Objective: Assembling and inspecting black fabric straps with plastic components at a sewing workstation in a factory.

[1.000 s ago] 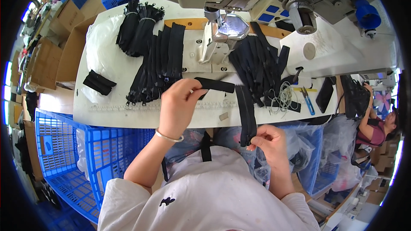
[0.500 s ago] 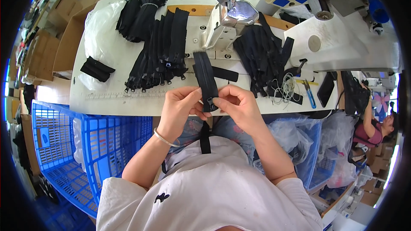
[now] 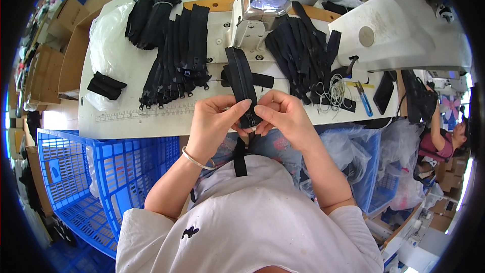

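A black zipper (image 3: pixel 241 81) lies lengthwise between my hands, its far end by the sewing machine's post (image 3: pixel 255 17) and its near end at the table's front edge. My left hand (image 3: pixel 218 120) pinches its left side with thumb and fingers. On the other side my right hand (image 3: pixel 281 115) grips the near end, thumb on top close to the slider. Beneath the zipper, a short black strip (image 3: pixel 260 80) lies crosswise on the table. A fan of black zippers (image 3: pixel 179 53) spreads to the left, and another pile of zippers (image 3: pixel 303 50) sits to the right.
Tied zipper bundles (image 3: pixel 164 15) and a folded black piece (image 3: pixel 107 86) lie at left near clear plastic (image 3: pixel 108 40). Pale cord (image 3: pixel 333 93), blue-handled snips (image 3: pixel 365 100) and a black phone (image 3: pixel 386 93) lie right. A blue crate (image 3: pixel 101 172) stands lower left; another person (image 3: pixel 437 144) sits far right.
The view has shifted, so table and machine sit slightly higher and to the left. My left thumb has moved further onto the zipper; both hands still hold it.
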